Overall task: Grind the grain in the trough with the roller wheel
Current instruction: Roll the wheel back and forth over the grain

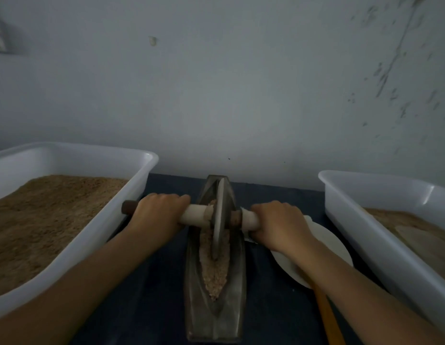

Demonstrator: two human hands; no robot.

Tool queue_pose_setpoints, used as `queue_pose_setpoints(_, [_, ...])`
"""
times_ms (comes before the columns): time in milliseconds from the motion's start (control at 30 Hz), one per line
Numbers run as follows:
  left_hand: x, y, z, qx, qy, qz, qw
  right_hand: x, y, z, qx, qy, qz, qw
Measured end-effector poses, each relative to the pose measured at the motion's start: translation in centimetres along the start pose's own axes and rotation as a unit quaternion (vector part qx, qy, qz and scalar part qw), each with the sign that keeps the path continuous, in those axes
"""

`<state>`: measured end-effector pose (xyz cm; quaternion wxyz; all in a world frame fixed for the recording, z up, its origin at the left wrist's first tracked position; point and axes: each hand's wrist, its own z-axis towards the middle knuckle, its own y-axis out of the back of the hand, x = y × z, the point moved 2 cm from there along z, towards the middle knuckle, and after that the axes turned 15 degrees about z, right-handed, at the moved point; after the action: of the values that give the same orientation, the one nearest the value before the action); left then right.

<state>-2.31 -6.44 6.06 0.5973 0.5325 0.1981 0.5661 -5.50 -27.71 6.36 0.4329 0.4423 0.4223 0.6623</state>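
A long dark metal trough lies lengthwise on the table in front of me, with pale crushed grain along its groove. A thin metal roller wheel stands upright in the groove, toward the far half of the trough. A pale wooden axle handle runs through the wheel from left to right. My left hand grips the handle left of the wheel. My right hand grips it on the right side.
A white plastic tub of brown ground grain stands at the left. Another white tub with some brown meal stands at the right. A white plate and an orange stick lie under my right forearm. A grey wall rises behind.
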Motion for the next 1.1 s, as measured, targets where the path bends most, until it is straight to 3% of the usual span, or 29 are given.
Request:
queue_pose_setpoints(433, [-0.2,-0.5,-0.3,-0.028,0.031,0.006,0.999,-0.1,-0.4,0.4,-0.039,0.006,-0.012,0.999])
queue_pose_setpoints(767, [-0.5,2.4,-5.2,-0.032,-0.015,-0.021,0.999,0.7,0.4,-5.1,0.007,0.020,0.031,0.999])
queue_pose_setpoints(1100, [-0.1,-0.1,-0.5,-0.040,0.022,0.003,0.999,-0.7,-0.6,-0.3,-0.031,-0.007,0.010,0.999])
